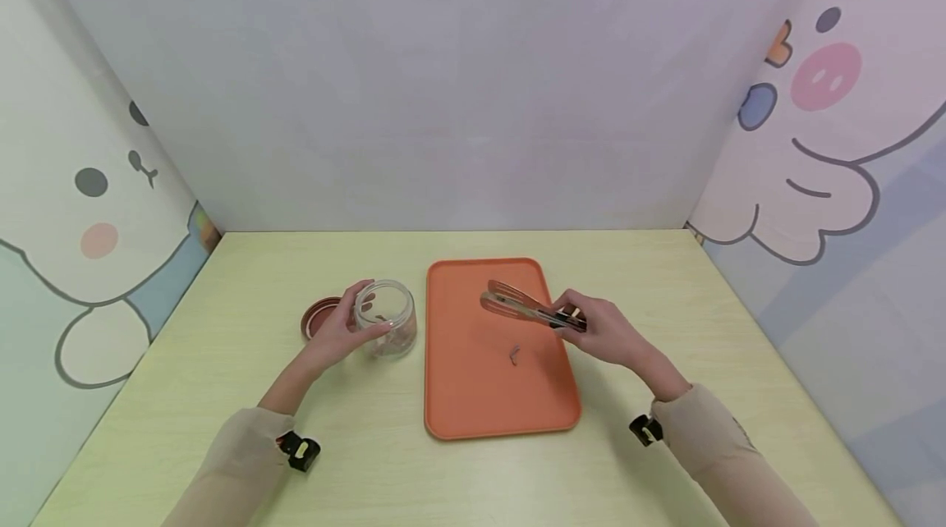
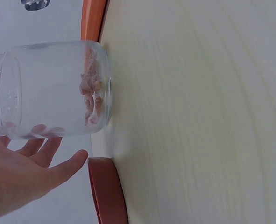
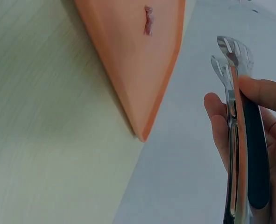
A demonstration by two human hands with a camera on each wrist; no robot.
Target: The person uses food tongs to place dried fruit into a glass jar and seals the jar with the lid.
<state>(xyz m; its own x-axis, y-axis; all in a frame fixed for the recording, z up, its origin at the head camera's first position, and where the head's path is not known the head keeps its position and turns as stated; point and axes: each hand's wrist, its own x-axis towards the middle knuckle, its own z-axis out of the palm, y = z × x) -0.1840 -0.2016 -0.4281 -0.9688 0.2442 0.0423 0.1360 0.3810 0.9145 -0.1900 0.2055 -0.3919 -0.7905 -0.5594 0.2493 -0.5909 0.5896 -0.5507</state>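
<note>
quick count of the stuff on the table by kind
glass jar: 1
jar lid: 1
orange tray: 1
tongs: 1
small food piece on the tray: 1
total: 5, leaving out the pieces inside the jar, too blurred to count

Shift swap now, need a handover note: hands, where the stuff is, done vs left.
Left hand: holds the open clear jar upright on the table, left of the tray; a few reddish pieces lie at its bottom.
Right hand: grips the metal tongs above the orange tray; tips nearly closed, and nothing visible between them.
Brown lid: off, flat on the table behind the left hand.
Done: jar opened, some pieces inside.
Left: one small piece lies on the tray, presumably next for the jar; the lid is not yet on.
</note>
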